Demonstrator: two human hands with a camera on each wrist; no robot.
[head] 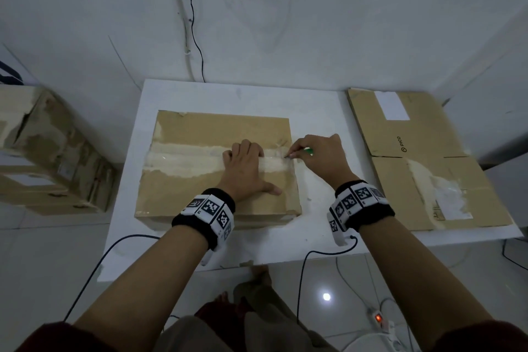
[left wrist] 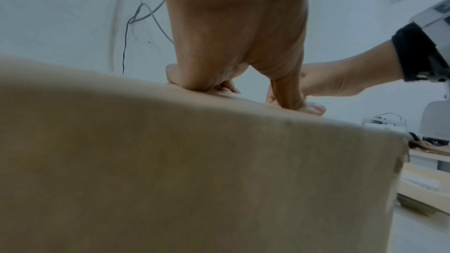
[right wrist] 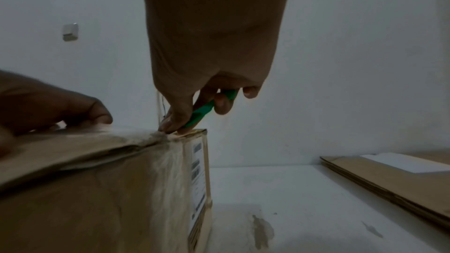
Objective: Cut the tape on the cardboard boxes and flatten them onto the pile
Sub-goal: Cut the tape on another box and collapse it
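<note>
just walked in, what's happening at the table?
A person is opening a sealed brown cardboard box on the white table. Their left hand lies flat on the lid, pressing it down. The right hand grips a small green-handled cutter with its tip on the clear tape strip at the box's right edge, so the cut is only at its start. A pile of flattened cardboard lies to the right; more taped boxes wait on the left.
</note>
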